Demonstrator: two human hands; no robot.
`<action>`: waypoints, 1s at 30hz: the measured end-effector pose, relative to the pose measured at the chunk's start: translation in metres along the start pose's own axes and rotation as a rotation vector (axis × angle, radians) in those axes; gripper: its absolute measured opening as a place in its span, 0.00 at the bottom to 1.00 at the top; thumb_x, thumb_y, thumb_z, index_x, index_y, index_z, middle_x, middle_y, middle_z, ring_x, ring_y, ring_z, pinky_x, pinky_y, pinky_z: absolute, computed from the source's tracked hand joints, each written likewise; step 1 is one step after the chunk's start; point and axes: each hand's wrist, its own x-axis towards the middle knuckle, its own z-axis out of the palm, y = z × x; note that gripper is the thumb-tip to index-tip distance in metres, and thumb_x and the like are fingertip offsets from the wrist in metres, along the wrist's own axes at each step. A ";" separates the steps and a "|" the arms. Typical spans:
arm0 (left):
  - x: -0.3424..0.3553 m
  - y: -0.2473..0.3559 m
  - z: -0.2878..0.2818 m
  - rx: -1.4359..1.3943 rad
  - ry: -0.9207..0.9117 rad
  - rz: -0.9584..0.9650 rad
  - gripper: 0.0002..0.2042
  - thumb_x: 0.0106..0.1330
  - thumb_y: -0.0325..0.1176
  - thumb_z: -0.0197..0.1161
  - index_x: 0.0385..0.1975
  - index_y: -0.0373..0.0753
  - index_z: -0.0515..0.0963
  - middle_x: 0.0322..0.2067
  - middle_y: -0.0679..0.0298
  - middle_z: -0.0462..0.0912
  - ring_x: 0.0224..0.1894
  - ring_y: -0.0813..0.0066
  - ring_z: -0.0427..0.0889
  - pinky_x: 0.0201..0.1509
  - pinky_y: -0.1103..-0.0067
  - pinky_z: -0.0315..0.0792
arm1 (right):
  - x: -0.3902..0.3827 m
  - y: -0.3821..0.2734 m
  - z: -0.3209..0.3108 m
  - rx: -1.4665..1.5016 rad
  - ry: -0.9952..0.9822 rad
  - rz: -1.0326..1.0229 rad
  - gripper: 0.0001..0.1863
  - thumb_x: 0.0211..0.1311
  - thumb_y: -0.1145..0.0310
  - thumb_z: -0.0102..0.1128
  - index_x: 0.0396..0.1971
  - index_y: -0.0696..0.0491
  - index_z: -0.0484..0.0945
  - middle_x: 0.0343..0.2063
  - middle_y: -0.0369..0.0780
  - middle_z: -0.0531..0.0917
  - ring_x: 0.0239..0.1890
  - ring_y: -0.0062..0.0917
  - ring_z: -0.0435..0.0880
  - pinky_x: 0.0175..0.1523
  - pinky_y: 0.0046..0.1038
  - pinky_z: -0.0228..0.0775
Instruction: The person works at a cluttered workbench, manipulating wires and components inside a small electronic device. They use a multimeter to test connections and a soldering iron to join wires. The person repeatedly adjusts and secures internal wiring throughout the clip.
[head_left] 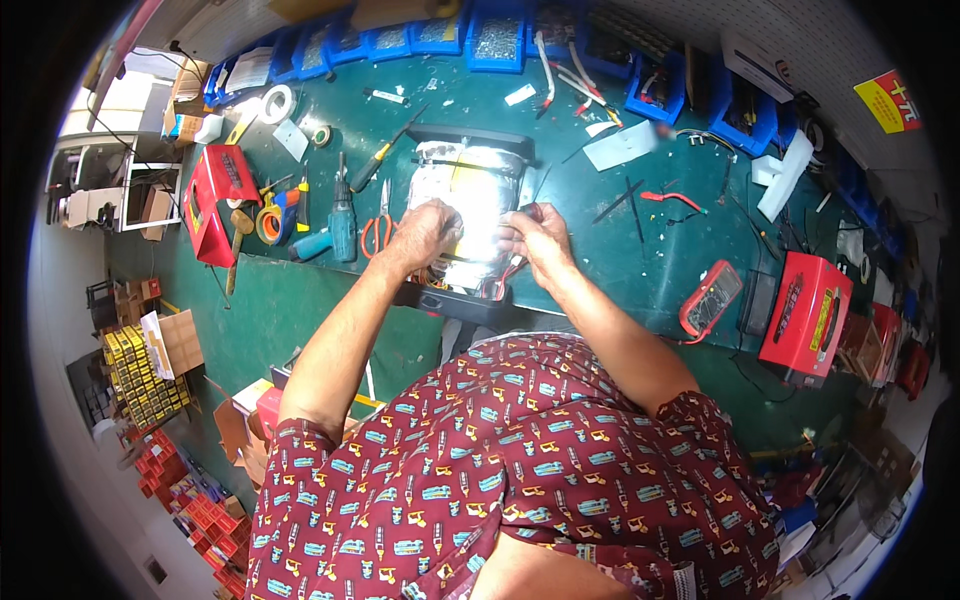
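A silver foil-wrapped unit [478, 190] lies at the bench's near edge, with a black end plate [470, 140] on its far side. Another black end plate [455, 302] is on the near side, with coloured wires [495, 289] beside it. My left hand [430, 235] is curled closed over the foil's left part. At the right edge of the foil my right hand [537, 240] has its fingers pinched together. What either hand holds, if anything, is too small or hidden to name. A thin dark strip crosses the foil near its far end.
Scissors [378, 228], a teal power drill [342, 222] and a screwdriver [374, 164] lie left of the unit. A red housing [226, 180] stands farther left. Black strips [632, 205], a red multimeter [711, 299] and a red box [806, 317] are rightward. Blue bins [495, 40] line the back.
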 end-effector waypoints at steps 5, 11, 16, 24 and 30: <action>0.005 -0.009 0.002 0.005 -0.095 -0.012 0.08 0.62 0.34 0.65 0.37 0.37 0.82 0.37 0.48 0.81 0.44 0.49 0.81 0.50 0.61 0.74 | -0.001 0.001 0.000 0.037 0.000 0.011 0.20 0.59 0.74 0.69 0.47 0.59 0.68 0.36 0.42 0.83 0.33 0.27 0.87 0.35 0.26 0.83; 0.010 -0.006 0.006 0.079 -0.050 0.029 0.05 0.58 0.29 0.67 0.29 0.35 0.78 0.30 0.51 0.80 0.39 0.50 0.79 0.45 0.62 0.73 | -0.003 0.000 0.001 0.000 0.012 -0.015 0.14 0.63 0.75 0.65 0.45 0.58 0.70 0.36 0.43 0.84 0.34 0.27 0.87 0.38 0.29 0.84; 0.012 -0.009 0.011 0.106 -0.070 0.004 0.06 0.57 0.29 0.67 0.28 0.35 0.78 0.30 0.51 0.80 0.39 0.50 0.80 0.45 0.62 0.73 | -0.004 -0.002 0.001 0.047 -0.021 -0.067 0.15 0.64 0.77 0.65 0.47 0.57 0.71 0.37 0.41 0.84 0.34 0.27 0.86 0.39 0.29 0.84; 0.011 -0.006 0.012 0.059 -0.084 -0.137 0.06 0.58 0.30 0.68 0.28 0.35 0.79 0.29 0.51 0.81 0.37 0.51 0.81 0.44 0.61 0.74 | 0.013 -0.010 0.005 0.014 -0.082 -0.104 0.19 0.64 0.75 0.63 0.53 0.57 0.71 0.35 0.38 0.81 0.33 0.24 0.85 0.35 0.26 0.83; -0.015 0.008 0.009 -0.073 0.192 -0.088 0.08 0.59 0.29 0.69 0.34 0.33 0.79 0.33 0.50 0.80 0.39 0.51 0.80 0.45 0.64 0.74 | 0.058 -0.023 0.023 -0.470 -0.069 -0.227 0.19 0.62 0.71 0.66 0.50 0.59 0.75 0.29 0.37 0.83 0.29 0.20 0.83 0.30 0.24 0.78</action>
